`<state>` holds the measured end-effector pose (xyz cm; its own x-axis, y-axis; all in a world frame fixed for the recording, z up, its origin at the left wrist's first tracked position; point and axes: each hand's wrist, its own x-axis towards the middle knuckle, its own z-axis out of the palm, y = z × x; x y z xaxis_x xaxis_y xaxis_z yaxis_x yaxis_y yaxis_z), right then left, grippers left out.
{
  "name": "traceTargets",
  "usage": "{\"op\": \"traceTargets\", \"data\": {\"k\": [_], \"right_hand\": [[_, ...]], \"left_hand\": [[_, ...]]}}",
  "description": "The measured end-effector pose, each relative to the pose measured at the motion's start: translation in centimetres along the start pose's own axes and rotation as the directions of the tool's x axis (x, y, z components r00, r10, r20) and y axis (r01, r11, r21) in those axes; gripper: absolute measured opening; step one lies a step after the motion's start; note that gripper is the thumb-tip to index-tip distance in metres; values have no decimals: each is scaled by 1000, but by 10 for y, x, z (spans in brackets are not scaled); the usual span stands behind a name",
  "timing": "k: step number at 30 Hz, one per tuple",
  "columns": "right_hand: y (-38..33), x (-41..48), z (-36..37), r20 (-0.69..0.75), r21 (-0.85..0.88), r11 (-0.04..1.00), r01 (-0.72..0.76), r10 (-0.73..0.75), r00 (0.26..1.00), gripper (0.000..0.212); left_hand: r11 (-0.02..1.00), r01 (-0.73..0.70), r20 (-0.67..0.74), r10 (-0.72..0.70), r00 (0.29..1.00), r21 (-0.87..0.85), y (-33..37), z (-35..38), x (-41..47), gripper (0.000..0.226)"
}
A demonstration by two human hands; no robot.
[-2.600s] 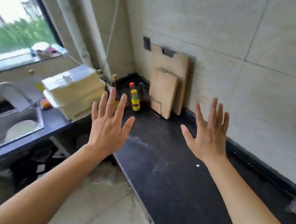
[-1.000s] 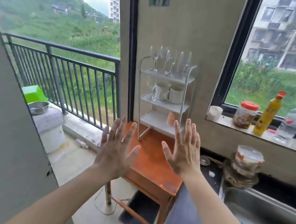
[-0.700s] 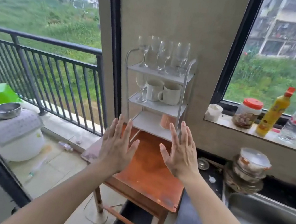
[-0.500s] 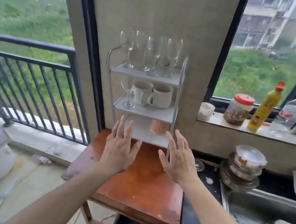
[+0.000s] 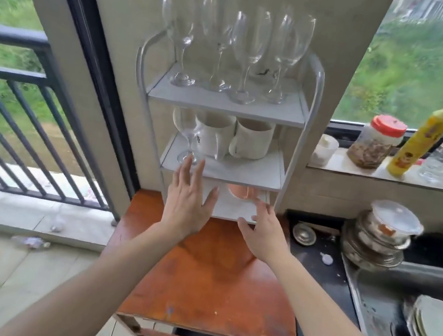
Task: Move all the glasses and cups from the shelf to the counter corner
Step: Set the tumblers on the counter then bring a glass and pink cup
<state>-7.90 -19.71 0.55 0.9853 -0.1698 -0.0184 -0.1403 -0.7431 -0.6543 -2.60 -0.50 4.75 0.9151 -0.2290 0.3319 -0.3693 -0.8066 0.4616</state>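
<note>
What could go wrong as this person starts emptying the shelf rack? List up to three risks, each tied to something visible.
The top-shelf wine glasses stand crowded together; lifting one may knock a neighbour over.
The left hand reaches by the foot of the middle-shelf wine glass, near that shelf's front edge; a nudge could tip it off.
The rack stands on a wooden table; a bump might shake everything.

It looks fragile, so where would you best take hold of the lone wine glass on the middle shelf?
Pinch the stem of the wine glass from the open front. It stands upright, its bowl close under the top shelf and a white mug tight on its right. The left hand is nearest.
</note>
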Motion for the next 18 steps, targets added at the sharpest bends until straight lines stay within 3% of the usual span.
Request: {"op": "traceTargets", "data": {"k": [4,8,12,18], "right_hand": [[-5,31,11,24,102,990,-100,98,995,69],[-5,54,22,38,318,929,-190,188,981,60],[-6,69,27,62,501,833,-235,237,970,52],[-1,72,24,124,518,807,-282,256,959,45]], "left_hand": [[999,26,-29,-27,999,-28,-10,2,6,66],[999,20,-105,-24,994,-41,-12,-6,19,75],[944,130,-180,-191,965,-303,-4,-16,39,93],[791,155,-224,-346,911,-592,11,-26,73,100]]}}
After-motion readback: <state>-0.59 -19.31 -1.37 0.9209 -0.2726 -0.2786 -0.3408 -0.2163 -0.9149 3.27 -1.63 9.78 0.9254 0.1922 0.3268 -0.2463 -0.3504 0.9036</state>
